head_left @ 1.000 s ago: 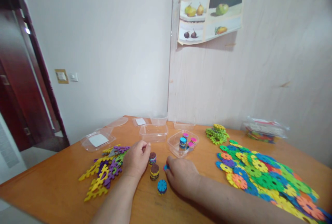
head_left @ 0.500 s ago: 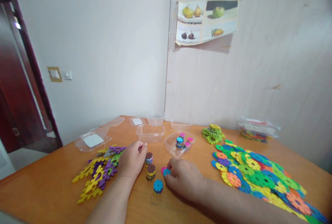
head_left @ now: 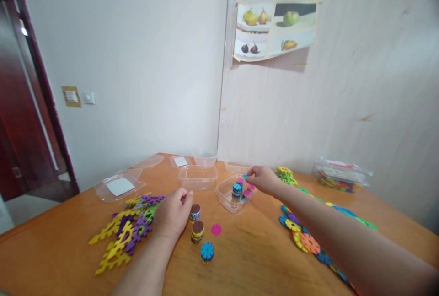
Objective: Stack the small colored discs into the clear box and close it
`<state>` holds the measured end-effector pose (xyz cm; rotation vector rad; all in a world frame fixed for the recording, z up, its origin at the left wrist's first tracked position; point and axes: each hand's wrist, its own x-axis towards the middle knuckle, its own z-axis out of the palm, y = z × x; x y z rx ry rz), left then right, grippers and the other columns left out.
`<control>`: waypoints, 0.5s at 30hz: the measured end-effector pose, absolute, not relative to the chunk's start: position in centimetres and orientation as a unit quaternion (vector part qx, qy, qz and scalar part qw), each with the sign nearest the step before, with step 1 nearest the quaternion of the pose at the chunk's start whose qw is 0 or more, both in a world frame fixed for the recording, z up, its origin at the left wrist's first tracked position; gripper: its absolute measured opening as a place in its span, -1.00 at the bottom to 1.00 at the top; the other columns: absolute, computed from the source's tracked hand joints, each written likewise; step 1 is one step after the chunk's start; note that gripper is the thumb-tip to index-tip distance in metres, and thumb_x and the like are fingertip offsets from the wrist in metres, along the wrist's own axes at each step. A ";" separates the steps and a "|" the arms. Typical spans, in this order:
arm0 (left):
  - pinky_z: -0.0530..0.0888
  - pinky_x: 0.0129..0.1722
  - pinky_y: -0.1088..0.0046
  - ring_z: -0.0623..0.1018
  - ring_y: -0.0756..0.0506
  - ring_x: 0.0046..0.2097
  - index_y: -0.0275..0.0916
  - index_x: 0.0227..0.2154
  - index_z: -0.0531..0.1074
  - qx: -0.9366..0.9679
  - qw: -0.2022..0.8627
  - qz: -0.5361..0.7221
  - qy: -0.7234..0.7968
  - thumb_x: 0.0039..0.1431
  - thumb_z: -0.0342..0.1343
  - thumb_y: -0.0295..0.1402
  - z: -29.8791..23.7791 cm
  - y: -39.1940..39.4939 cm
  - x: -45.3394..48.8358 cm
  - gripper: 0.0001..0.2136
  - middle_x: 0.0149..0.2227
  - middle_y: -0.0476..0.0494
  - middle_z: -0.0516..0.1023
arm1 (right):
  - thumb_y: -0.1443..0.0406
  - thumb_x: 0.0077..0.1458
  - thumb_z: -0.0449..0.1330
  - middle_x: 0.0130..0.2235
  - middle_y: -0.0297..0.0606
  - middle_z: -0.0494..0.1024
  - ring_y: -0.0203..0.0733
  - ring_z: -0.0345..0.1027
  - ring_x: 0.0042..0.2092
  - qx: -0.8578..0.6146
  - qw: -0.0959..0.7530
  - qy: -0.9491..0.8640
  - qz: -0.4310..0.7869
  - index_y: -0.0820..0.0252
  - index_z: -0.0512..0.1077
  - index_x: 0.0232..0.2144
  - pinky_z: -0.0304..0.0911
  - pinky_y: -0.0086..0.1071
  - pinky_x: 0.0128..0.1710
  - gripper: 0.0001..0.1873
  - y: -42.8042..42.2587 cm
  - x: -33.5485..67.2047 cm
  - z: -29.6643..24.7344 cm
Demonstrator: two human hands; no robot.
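Note:
My right hand point(head_left: 265, 180) pinches a blue notched plastic disc point(head_left: 245, 176) above the back right of a clear plastic tub point(head_left: 224, 200). Inside that tub stand a blue-topped stack of discs point(head_left: 236, 190) and several pink-topped pieces. My left hand point(head_left: 173, 212) rests on the table, fingers curled closed; whatever they may hold is hidden. Close by it are a brown-topped stack point(head_left: 195, 211), a second brown-topped stack point(head_left: 197, 231) and a blue-topped stack point(head_left: 207, 251). A single pink disc point(head_left: 216, 229) lies flat to the right of the stacks.
Purple, yellow and green toothed pieces point(head_left: 132, 227) lie left. Behind are an open clear tub point(head_left: 198, 179) and a lid point(head_left: 120, 185). A pile of coloured discs point(head_left: 308, 242) lies right, partly hidden by my forearm; a filled clear box point(head_left: 343, 174) stands behind.
My right hand has moved up and away to the tub with the blue disc, leaving the pink disc on the table. My left hand has stayed nearly still.

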<state>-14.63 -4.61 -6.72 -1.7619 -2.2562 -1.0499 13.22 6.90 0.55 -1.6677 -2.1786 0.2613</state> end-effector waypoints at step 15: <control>0.08 -0.45 0.49 0.42 -0.01 -0.40 -0.17 -0.46 0.39 -0.571 0.042 -0.345 -0.743 0.24 -0.05 -0.19 -6.6 -4.6 -14.4 -0.76 -0.44 -0.02 0.52 | 0.18 -0.07 0.24 -0.39 -0.24 0.58 -0.18 0.42 -0.37 -0.605 0.145 -0.781 0.063 0.16 0.51 -0.16 0.08 -0.42 -0.45 -0.62 10.2 11.4 -0.7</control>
